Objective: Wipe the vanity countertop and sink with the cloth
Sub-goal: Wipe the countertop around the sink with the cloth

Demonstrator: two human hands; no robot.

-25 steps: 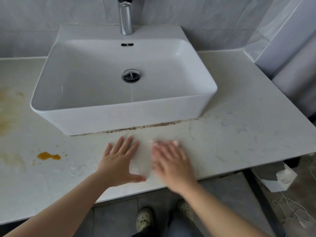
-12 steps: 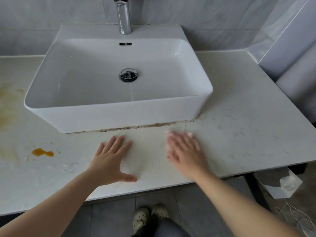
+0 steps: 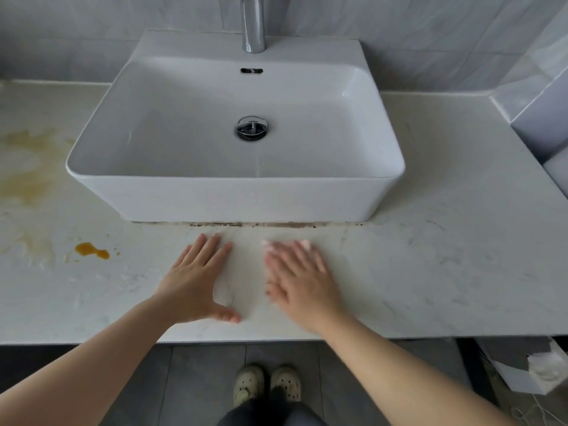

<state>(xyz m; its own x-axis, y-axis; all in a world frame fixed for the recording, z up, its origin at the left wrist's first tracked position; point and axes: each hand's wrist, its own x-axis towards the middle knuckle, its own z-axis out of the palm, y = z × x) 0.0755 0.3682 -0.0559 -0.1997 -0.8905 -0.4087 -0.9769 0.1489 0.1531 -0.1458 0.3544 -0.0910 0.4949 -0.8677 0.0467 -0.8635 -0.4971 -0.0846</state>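
Observation:
A thin pale cloth (image 3: pixel 246 272), almost the colour of the stone, lies spread flat on the vanity countertop (image 3: pixel 445 241) in front of the white basin sink (image 3: pixel 233 192). My left hand (image 3: pixel 196 281) rests flat on the cloth's left edge, fingers apart and thumb out. My right hand (image 3: pixel 301 281) lies palm down on its right part, fingers spread and blurred by motion. Neither hand grips the cloth. The sink bowl looks bare, with a chrome drain (image 3: pixel 252 128) and a faucet (image 3: pixel 253 23) behind it.
An orange spill (image 3: pixel 90 250) and wide yellowish stains (image 3: pixel 27 170) mark the counter's left side. Dark grime (image 3: pixel 276 224) runs along the sink's front base. A tiled ledge (image 3: pixel 541 118) bounds the right end. A torn box (image 3: pixel 541 370) sits on the floor at the right.
My right hand slid right across the cloth and has come back left, closer to the left hand. The left hand stayed pressed in place. The head camera shifted a little.

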